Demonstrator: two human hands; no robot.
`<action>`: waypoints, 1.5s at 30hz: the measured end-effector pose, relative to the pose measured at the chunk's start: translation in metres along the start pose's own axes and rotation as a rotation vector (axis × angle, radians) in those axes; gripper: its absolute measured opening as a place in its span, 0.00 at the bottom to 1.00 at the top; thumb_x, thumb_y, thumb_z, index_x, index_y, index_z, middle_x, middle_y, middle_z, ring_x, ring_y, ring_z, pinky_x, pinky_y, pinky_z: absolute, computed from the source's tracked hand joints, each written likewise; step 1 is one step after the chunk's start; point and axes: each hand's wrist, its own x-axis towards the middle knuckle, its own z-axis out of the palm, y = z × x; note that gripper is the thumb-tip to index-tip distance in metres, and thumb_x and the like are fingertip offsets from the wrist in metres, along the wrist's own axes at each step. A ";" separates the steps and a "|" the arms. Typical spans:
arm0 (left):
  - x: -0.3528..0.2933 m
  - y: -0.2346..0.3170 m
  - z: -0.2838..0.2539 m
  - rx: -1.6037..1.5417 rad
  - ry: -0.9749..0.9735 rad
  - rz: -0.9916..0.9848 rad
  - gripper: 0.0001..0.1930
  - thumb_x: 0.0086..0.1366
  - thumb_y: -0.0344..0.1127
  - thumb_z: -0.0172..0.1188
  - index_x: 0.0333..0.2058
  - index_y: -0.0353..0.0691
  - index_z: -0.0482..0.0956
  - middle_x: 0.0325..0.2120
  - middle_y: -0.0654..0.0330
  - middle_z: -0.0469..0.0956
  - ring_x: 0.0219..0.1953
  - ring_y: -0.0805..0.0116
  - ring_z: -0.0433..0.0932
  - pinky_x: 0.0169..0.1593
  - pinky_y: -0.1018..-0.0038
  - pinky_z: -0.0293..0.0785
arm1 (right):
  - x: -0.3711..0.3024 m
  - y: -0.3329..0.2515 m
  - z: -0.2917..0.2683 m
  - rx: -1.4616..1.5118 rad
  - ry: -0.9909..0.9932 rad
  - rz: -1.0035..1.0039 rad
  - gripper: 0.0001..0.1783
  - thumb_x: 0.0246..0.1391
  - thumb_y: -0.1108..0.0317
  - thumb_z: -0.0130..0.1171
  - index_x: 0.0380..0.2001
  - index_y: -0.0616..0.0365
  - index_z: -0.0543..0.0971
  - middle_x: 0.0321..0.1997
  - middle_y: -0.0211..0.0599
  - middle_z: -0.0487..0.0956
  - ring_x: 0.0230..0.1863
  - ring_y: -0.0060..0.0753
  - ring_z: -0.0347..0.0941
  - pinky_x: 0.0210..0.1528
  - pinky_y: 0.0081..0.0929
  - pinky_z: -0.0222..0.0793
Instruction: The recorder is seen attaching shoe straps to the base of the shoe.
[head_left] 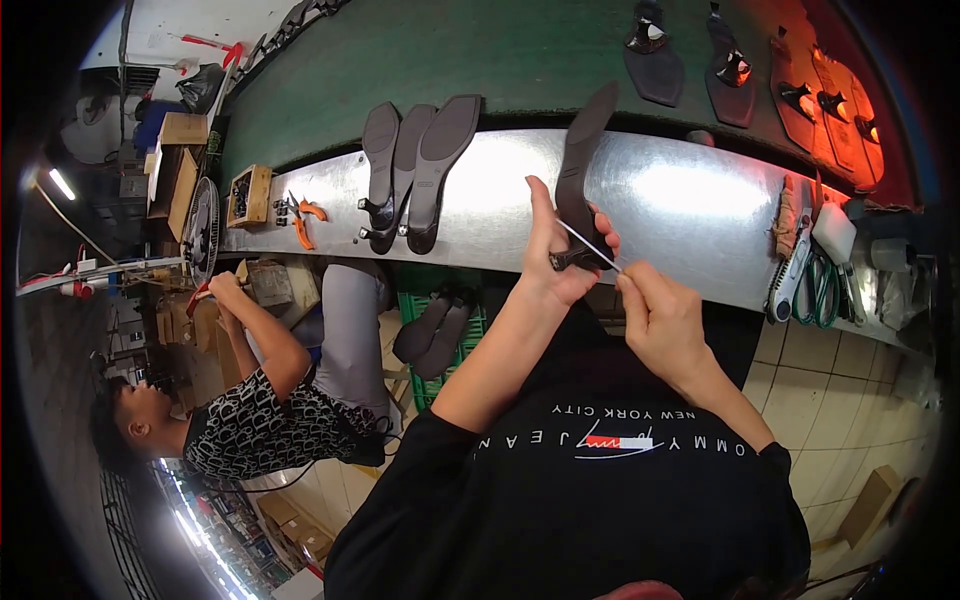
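My left hand (562, 252) is wrapped round the heel end of a dark shoe sole (583, 140), its thumb raised. The sole points away from me over the steel table's near edge, with its short black heel (568, 260) toward me. In my right hand (664, 320) a thin white stick (590, 246) is pinched, slanting across the heel end beside my left palm. What its far tip touches I cannot make out. Left of my hands, several dark heeled soles (443, 140) lie side by side on the steel table (520, 165).
Behind the table runs a green belt (480, 60) bearing heeled soles (655, 75), some under red light. Orange-handled pliers (306, 222) and a wooden box (249, 196) lie left; a box cutter (788, 272) and scissors (824, 285) right. A co-worker (270, 400) sits left near a green crate (474, 325).
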 end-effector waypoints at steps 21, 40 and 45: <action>-0.004 -0.013 0.008 -0.113 -0.167 0.250 0.32 0.57 0.74 0.43 0.21 0.50 0.73 0.15 0.67 0.71 0.21 0.66 0.72 0.30 0.67 0.71 | -0.004 -0.011 0.012 0.225 -0.045 0.042 0.03 0.55 0.73 0.54 0.30 0.60 0.72 0.21 0.47 0.73 0.24 0.52 0.72 0.25 0.39 0.65; -0.013 0.000 0.013 0.175 -0.056 0.146 0.26 0.68 0.60 0.42 0.32 0.40 0.73 0.28 0.56 0.76 0.29 0.65 0.76 0.33 0.71 0.75 | 0.015 -0.013 -0.036 0.864 -0.405 0.461 0.35 0.60 0.73 0.44 0.69 0.45 0.48 0.16 0.24 0.68 0.17 0.13 0.63 0.19 0.12 0.59; -0.011 -0.005 -0.002 0.288 -0.134 0.177 0.23 0.68 0.57 0.45 0.37 0.41 0.72 0.29 0.59 0.76 0.29 0.66 0.77 0.32 0.70 0.75 | 0.010 -0.002 -0.020 0.950 -0.425 0.553 0.32 0.61 0.74 0.44 0.67 0.45 0.55 0.26 0.25 0.70 0.18 0.13 0.64 0.19 0.12 0.60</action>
